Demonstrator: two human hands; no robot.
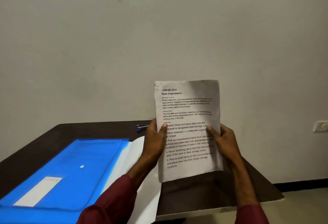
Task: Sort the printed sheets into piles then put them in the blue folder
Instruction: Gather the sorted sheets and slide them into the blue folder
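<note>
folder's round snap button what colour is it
White snap button on the blue folder, seen best in the head view.

View: one wide-angle head camera, worn by the person.
Facing: forward and a little down, across the desk to the wall.
Nearness: close; left hand and right hand held the sheets just before the lens.
Framing: wall filled the upper half, desk the lower; folder cut by the lower-left edge.

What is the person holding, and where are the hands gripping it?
A printed page headed Desk Organization, held upright. The left hand grips its left edge, the right hand its right edge, both near mid-height, thumbs on the printed face.
</note>
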